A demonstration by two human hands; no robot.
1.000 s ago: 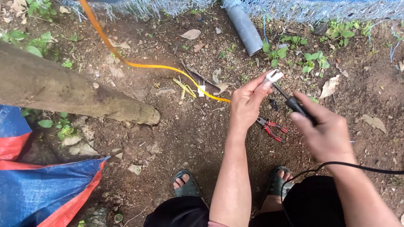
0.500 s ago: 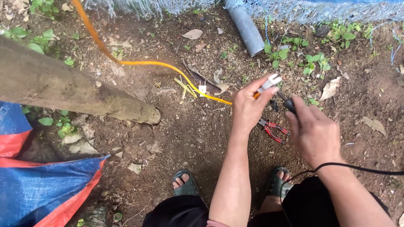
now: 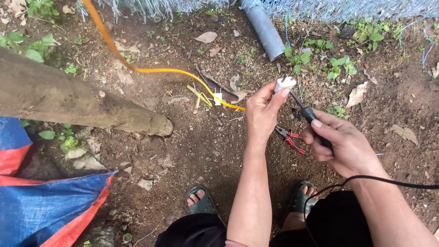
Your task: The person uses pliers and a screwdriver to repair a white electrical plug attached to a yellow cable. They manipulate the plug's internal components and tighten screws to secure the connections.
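My left hand (image 3: pixel 263 110) pinches a small white plug (image 3: pixel 284 83) at the end of an orange cable (image 3: pixel 155 68) that runs away over the dirt to the upper left. A black-handled tool (image 3: pixel 310 115) sits in my right hand (image 3: pixel 343 146), its thin metal shaft pointing up into the plug. Both hands are close together above the ground. Red-handled pliers (image 3: pixel 290 138) lie on the soil just below and between them.
A thick log (image 3: pixel 68 100) lies at the left above a blue and red tarp (image 3: pixel 41 206). A grey pipe (image 3: pixel 265 29) and a wire fence (image 3: pixel 347 7) border the far side. A black cable (image 3: pixel 388 182) crosses my right wrist. My sandalled feet (image 3: pixel 201 201) are below.
My right hand first dropped away from the plug, then came back up, and the tool's shaft now meets the plug again. My left hand kept hold of the plug.
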